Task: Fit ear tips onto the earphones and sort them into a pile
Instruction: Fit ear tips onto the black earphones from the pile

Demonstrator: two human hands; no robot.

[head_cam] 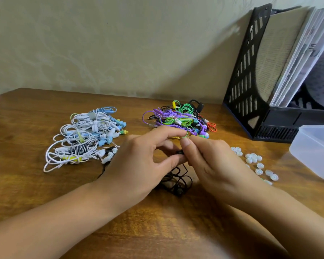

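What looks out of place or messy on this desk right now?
Little stands out. The loose white ear tips lie scattered on the wooden desk beside the clear plastic container, not in it. The books in the black file holder lean at a slant.

Two earphone piles (88,135) (180,118), one black earphone (178,176), roughly a dozen loose ear tips (253,158), one file rack (251,71), one plastic tub (314,150).

Wooden table (36,116), brown, grain visible. Black slotted file rack (251,75) at back right, against the wall (101,43), w/ books and papers (295,58) leaning in it. Translucent plastic box (314,146) at right edge, just in front of rack. Wall pale beige, faint floral pattern.
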